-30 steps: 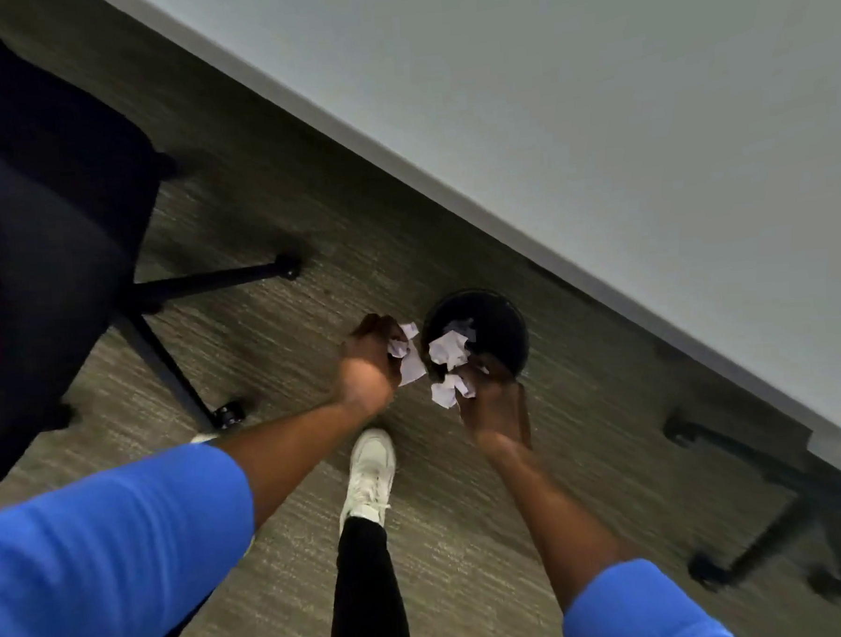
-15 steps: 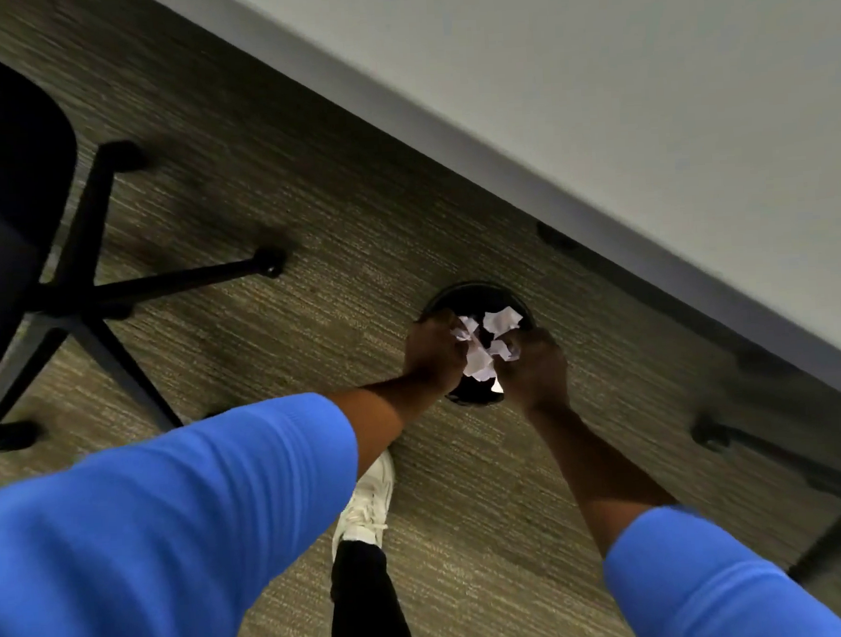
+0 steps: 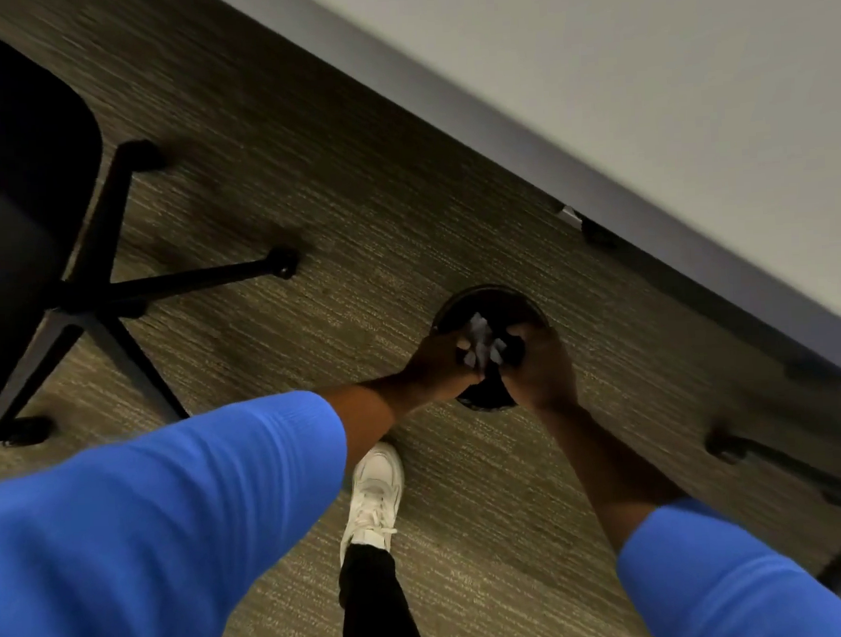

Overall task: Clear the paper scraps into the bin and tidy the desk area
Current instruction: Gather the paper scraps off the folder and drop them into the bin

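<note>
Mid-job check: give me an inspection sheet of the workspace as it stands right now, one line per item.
Surface: grey-brown carpet floor; pale desk top along the upper right.
Job's things: round black bin on the floor by the desk edge; white paper scraps bunched between both hands over its opening.
Clutter: nothing seen loose on the carpet.
Hands: left hand and right hand pressed together around the scraps, over the bin.
Cables: nothing seen.
Surroundings: black office chair at left; another dark chair base at right; white shoe below the bin.
</note>
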